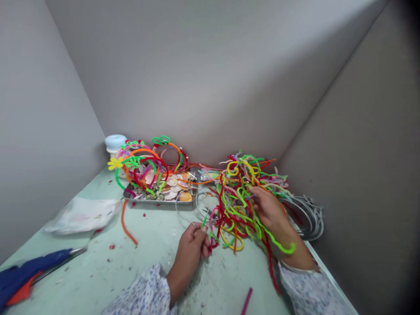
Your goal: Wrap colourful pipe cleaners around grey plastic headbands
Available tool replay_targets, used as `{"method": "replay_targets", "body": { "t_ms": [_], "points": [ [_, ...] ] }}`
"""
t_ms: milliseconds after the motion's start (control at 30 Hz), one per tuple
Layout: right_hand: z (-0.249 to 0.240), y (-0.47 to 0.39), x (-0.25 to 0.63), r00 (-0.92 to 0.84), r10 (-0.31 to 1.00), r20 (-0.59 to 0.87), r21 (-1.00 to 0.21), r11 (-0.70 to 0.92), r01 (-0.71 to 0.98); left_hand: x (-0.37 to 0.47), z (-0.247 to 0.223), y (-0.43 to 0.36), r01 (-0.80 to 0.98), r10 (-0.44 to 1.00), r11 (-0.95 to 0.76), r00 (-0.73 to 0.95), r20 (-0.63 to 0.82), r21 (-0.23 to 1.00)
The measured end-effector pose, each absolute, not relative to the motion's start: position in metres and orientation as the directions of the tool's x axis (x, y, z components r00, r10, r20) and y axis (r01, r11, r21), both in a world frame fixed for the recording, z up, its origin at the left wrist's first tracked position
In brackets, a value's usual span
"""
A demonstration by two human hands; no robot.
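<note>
Purple stem [246, 301] nearest. L hand [196, 238] pinches green stem [204, 221], L of tangled stem pile [229, 212] on table [151, 236]; R hand [267, 208] at pile, can't tell if gripping. Poss. snag if pulled, pile being interlocked.

Left hand [192, 245] pinching green fuzzy stem [204, 221] above pale green table [147, 253]. Right hand [268, 210] reaching into tangle of bright stems [226, 208]. Colourful hoops [141, 151] standing over metal tray [157, 201] of shells [173, 180]. Blue-and-orange glue gun [36, 266] lying at left, plastic bag [85, 214] resting beyond.
</note>
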State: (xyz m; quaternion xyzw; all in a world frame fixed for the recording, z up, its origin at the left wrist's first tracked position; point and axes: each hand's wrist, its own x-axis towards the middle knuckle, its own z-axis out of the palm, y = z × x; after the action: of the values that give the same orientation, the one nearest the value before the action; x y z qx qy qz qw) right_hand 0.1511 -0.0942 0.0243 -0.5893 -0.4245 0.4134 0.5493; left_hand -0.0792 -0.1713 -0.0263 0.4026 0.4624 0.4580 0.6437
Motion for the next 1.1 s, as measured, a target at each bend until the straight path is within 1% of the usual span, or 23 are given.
{"method": "replay_targets", "body": {
  "t_ms": [100,200,267,367,567,667,767,867,967,1100],
  "points": [
    [0.044,-0.097,0.156,0.302,0.953,0.015,-0.995,0.043,-0.086,-0.081,-0.027,-0.172,-0.175,0.960,0.256,0.162,-0.228,0.951],
    [0.054,-0.100,0.156,0.343,0.939,0.036,-0.965,0.122,-0.232,-0.081,-0.027,-0.172,-0.127,0.955,0.263,0.172,-0.240,0.956],
    [0.057,-0.102,0.156,0.335,0.942,0.006,-0.948,0.112,-0.297,-0.081,-0.025,-0.171,-0.119,0.945,0.295,0.180,-0.271,0.948],
    [0.060,-0.104,0.160,0.280,0.959,-0.052,-0.934,0.053,-0.354,-0.081,-0.021,-0.170,-0.140,0.920,0.372,0.190,-0.343,0.918],
    [0.066,-0.110,0.165,0.260,0.966,-0.003,-0.944,0.083,-0.320,-0.086,-0.010,-0.171,-0.193,0.873,0.476,0.226,-0.433,0.858],
    [0.067,-0.113,0.161,0.268,0.963,-0.023,-0.941,0.069,-0.331,-0.089,-0.004,-0.172,-0.192,0.827,0.541,0.297,-0.477,0.819],
    [0.067,-0.114,0.158,0.279,0.960,-0.037,-0.946,0.056,-0.318,-0.088,0.001,-0.174,-0.129,0.780,0.574,0.386,-0.493,0.808],
    [0.068,-0.114,0.160,0.285,0.958,0.014,-0.952,0.100,-0.290,-0.087,0.005,-0.177,-0.063,0.765,0.554,0.431,-0.478,0.830],
    [0.070,-0.115,0.164,0.270,0.962,0.050,-0.951,0.129,-0.282,-0.087,0.017,-0.179,-0.045,0.787,0.491,0.451,-0.420,0.870],
    [0.070,-0.114,0.166,0.290,0.957,0.008,-0.947,0.100,-0.304,-0.092,0.049,-0.180,-0.041,0.821,0.393,0.465,-0.331,0.919]
  ]
}}
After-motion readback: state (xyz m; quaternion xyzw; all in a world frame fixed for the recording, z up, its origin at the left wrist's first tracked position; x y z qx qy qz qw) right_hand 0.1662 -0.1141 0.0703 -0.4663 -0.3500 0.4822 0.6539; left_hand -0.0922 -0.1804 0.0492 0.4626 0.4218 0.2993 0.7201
